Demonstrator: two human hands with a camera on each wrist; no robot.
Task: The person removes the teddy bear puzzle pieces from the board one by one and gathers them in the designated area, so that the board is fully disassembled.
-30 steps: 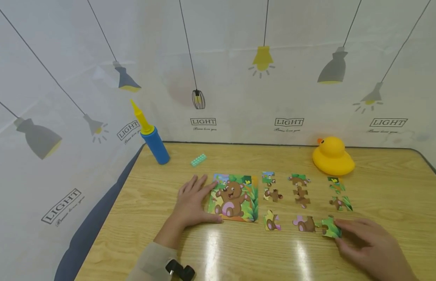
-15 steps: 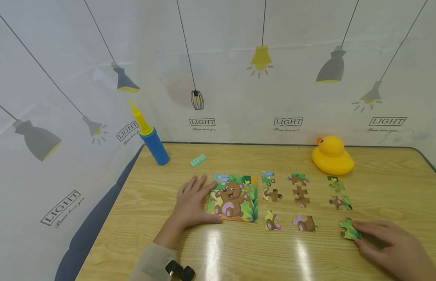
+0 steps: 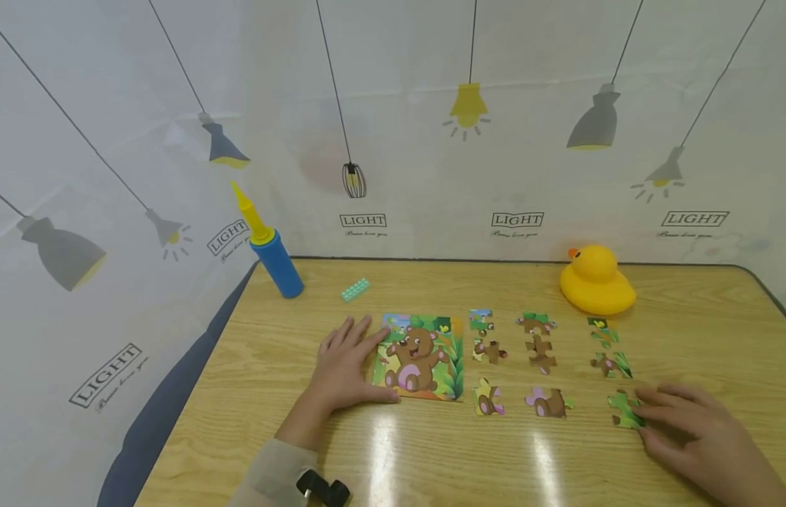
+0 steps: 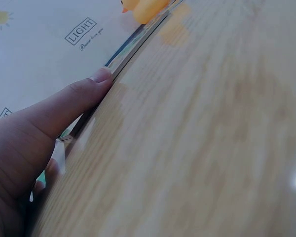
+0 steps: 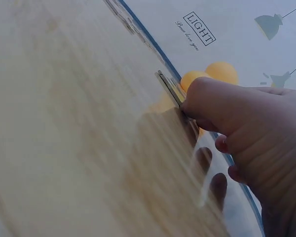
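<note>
Here the small green jigsaw piece of printed card [image 3: 624, 410] lies flat on the pale wooden table [image 3: 431, 458], at the near right corner of the loose pieces, and the right hand [image 3: 697, 433] pinches its right edge with curled fingertips; the right wrist view shows the thumb [image 5: 222, 106] pressing on the thin card edge [image 5: 171, 89]. The piece sits directly left of that hand and well to the right of the other one, so the right hand is much the nearer; the piece is too irregular and small to give a clear long axis. Just above it lie two more loose pieces in the same column [image 3: 611, 365], and to its left the pink-and-brown piece [image 3: 546, 403] and the yellow-and-pink piece [image 3: 488, 398]. Farther left is the rectangular cartoon bear puzzle board [image 3: 420, 355], which the left hand [image 3: 345, 366] steadies with spread, straight fingers along its left edge and the thumb [image 4: 74, 101] against its near side. Beyond stand a yellow rubber duck [image 3: 597, 280], a small teal toy brick [image 3: 356, 289] and a blue hand pump with a yellow nozzle [image 3: 272, 250], against the lamp-printed backdrop [image 3: 520, 141].
</note>
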